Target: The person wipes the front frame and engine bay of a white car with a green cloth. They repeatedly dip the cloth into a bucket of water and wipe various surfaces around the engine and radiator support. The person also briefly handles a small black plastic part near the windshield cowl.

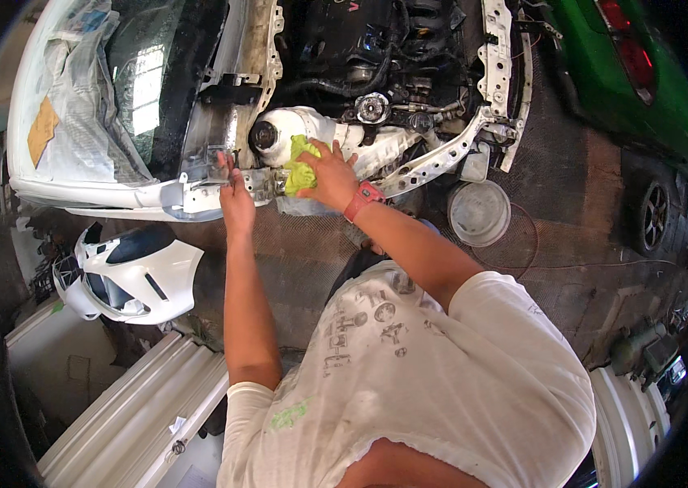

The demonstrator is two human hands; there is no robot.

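Yellow-green cloth (301,156): held under right grip (331,176), fingers spread, at white engine-bay edge (260,185). Left grip (237,199): set apart leftward, gap between; closure cannot be told. Grey bucket (479,215): placed rightward.

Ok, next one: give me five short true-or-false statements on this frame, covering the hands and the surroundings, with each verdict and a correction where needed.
1. The right hand holds a yellow-green cloth. True.
2. The red watch is on the left wrist. False: it is on the right wrist.
3. The engine of the white car is exposed. True.
4. The round bucket sits to the person's left, next to the white bumper. False: the bucket is on the right, and the bumper is on the left.
5. The car at the picture's right edge is blue. False: it is green.
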